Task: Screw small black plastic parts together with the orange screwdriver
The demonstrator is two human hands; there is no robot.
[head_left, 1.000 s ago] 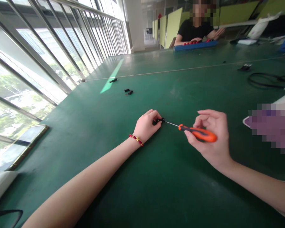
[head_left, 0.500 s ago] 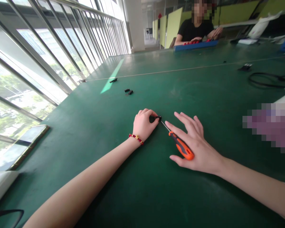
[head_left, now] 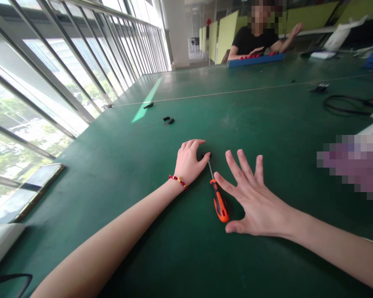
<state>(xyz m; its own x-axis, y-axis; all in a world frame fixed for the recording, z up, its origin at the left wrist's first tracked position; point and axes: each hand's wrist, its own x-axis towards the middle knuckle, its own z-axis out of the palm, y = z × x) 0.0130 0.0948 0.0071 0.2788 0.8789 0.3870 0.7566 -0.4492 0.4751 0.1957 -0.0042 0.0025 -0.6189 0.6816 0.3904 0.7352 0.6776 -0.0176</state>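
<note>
An orange and dark grey screwdriver (head_left: 219, 203) lies on the green table, its metal shaft pointing away toward a small black part (head_left: 206, 155). My left hand (head_left: 191, 159), wearing a red and gold beaded bracelet (head_left: 178, 180), rests beside that part with thumb and index finger apart. The thumb tip covers some of the part, and whether it touches cannot be made out. My right hand (head_left: 256, 198) is spread wide just right of the screwdriver, holding nothing. Its index fingertip and thumb are close to the handle.
Several small black pieces (head_left: 170, 121) lie farther back on the table (head_left: 127, 157). A phone-like flat device (head_left: 25, 192) is at the left edge by the metal railing. A black cable (head_left: 345, 109) lies at right. Across the table, a person sits behind a blue tray (head_left: 255, 61).
My right hand has spread open and drawn off the screwdriver, which has swung left and now lies on the table. My left fingers have parted from the black part.
</note>
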